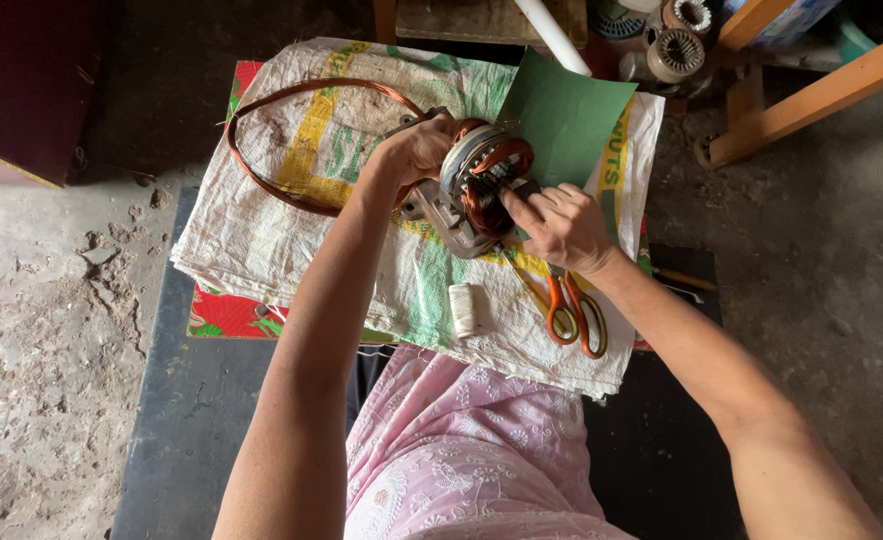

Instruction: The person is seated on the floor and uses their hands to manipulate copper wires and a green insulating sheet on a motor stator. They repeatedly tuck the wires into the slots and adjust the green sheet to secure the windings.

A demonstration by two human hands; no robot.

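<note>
Motor part (466,195), round and grey metal with shiny copper wire wound inside, sits in the middle of a white woven sack (291,230) that has yellow and green print on it. The left hand (416,150) grips its far left side, and the right hand (561,225) pinches the wire on its near right side. A green paper sheet (566,110) lies just behind, orange scissors (571,305) and a white thread spool (462,310) lie nearer, and a copper wire loop (261,130) lies to the left.
</note>
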